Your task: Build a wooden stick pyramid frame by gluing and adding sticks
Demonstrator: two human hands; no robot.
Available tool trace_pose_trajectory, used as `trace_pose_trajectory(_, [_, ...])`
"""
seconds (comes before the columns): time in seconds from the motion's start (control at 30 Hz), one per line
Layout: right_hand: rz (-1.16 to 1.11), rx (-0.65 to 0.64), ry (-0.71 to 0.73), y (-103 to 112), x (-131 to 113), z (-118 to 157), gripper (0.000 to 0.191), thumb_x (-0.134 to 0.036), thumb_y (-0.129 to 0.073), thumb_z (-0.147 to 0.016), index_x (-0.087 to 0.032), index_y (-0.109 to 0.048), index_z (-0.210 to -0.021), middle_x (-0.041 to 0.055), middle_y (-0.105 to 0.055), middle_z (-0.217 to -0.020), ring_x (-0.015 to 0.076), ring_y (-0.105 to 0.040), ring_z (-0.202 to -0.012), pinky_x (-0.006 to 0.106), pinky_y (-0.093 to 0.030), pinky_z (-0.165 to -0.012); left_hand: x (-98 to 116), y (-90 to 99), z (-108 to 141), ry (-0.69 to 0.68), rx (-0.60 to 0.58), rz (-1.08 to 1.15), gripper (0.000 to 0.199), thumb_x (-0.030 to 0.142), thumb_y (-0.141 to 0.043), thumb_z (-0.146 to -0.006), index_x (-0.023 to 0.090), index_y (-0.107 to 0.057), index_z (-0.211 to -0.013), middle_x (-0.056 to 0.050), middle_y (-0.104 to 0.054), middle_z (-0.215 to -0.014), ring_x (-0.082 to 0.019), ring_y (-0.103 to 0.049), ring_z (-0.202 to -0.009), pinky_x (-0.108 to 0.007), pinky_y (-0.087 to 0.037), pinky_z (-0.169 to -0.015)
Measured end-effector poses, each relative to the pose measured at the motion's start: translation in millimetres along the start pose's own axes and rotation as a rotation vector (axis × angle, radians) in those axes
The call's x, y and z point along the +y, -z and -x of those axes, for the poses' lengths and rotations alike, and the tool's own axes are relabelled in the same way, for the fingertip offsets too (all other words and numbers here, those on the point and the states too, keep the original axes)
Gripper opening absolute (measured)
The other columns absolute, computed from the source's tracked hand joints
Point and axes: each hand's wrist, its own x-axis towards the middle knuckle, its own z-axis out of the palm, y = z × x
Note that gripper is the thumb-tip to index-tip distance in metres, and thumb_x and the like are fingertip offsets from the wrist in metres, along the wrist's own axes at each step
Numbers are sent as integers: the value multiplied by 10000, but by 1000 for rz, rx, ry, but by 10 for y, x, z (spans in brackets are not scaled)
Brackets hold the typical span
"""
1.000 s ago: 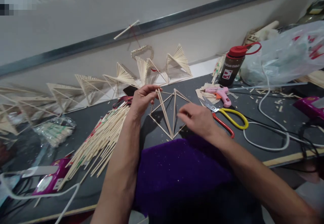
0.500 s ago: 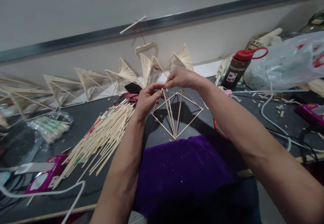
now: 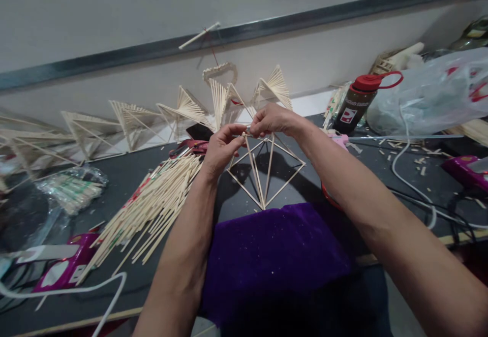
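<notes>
A frame of thin wooden sticks [image 3: 269, 169] stands on the dark table [image 3: 229, 200], its lowest corner near a purple cloth [image 3: 274, 255]. My left hand [image 3: 224, 149] is closed at the frame's upper left, thumb and index finger pinching the top end of a stick. Just right of it, my right hand [image 3: 270, 119] is closed in a pinch at the top of the frame. What lies between the right fingertips is too small to make out.
Loose sticks [image 3: 152, 205] lie left of my left arm, beside a magenta device [image 3: 68, 261]. Finished fan-shaped stick structures [image 3: 186, 111] line the wall. A dark bottle [image 3: 356, 103], plastic bag [image 3: 430, 93] and white cable [image 3: 409, 179] are on the right. Red handles [image 3: 330, 198] show beside my right forearm.
My right hand has shifted slightly down and right at the top of the frame. My left hand keeps its pinch, nearly unmoved.
</notes>
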Motion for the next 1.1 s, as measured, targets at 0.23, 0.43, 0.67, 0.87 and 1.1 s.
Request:
trace_pose_trajectory(0.23, [13,147,23,110,49,81,79,-53,-675,-735,-94,-674,-667,11,-627,-579,67,-510,-534,218,-418,-549,-43,181,371,60,166,-384,192,275,-663,-770,192,-719,-934,-25,-712,-776,-136,-626,-613,-220,-445,-519])
trace_pose_trajectory(0.43, [97,355,193,128,-17,225,64,-95,-647,-762,-86,-693,-718,-5,-577,-610,96,-557,-652,242,-467,-672,-239,-20,534,93,-142,-668,180,280,-654,-786,215,-722,-633,-15,-667,-563,-135,-556,-489,-235,-344,-479])
trace_pose_trajectory(0.67, [166,463,261,84,-133,402,117,-160,-646,-787,-107,-729,-723,-1,-608,-642,96,-543,-654,244,-415,-658,-491,-209,198,260,-338,-689,515,463,-748,-762,220,-562,-349,-52,-513,-343,-122,-395,-300,-244,-196,-360])
trace_pose_trajectory(0.87, [194,481,272,-26,-90,454,170,-180,-593,-810,-103,-733,-751,-17,-590,-666,84,-556,-696,226,-388,-683,-469,-286,195,403,-280,-744,338,302,-785,-685,189,-619,-413,-72,-586,-426,-142,-475,-357,-244,-264,-382])
trace_pose_trajectory(1.1, [246,479,227,-2,51,382,155,-220,-604,-768,-120,-712,-718,-12,-572,-617,105,-514,-661,242,-406,-664,-344,-332,259,486,-294,-162,312,360,-701,-810,153,-652,-582,-90,-655,-556,-118,-512,-385,-220,-293,-385])
